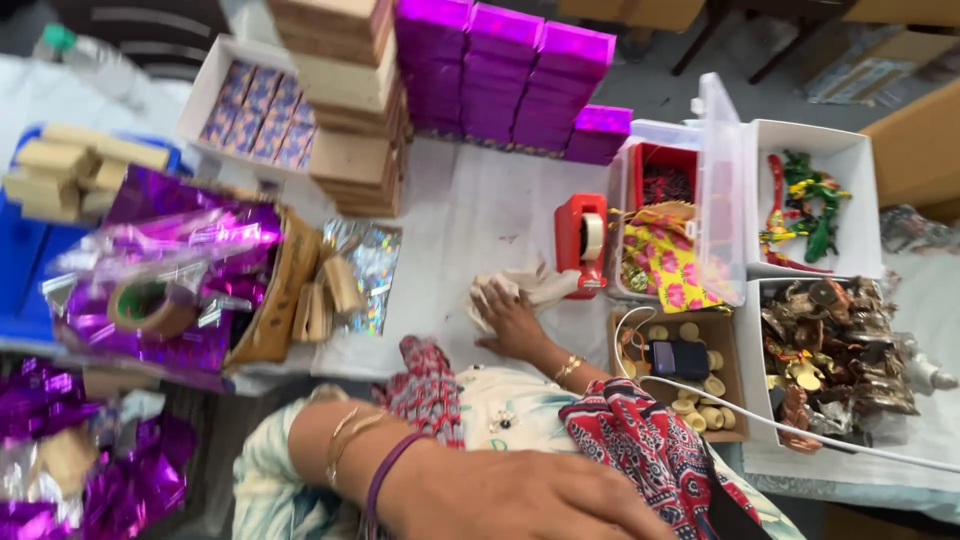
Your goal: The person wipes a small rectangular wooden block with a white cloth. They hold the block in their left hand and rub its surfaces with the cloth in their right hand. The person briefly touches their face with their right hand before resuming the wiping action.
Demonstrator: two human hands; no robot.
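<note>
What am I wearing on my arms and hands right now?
The left hand has thin gold bangles and a purple band at the wrist, below a pale striped sleeve. The right hand has one gold bracelet; red patterned cloth covers the arm above it.

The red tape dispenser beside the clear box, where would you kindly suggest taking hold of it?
Grip the red tape dispenser across its two flat sides near the middle, coming from above. It stands upright, its top is free, and the clear box crowds its right side.
</note>
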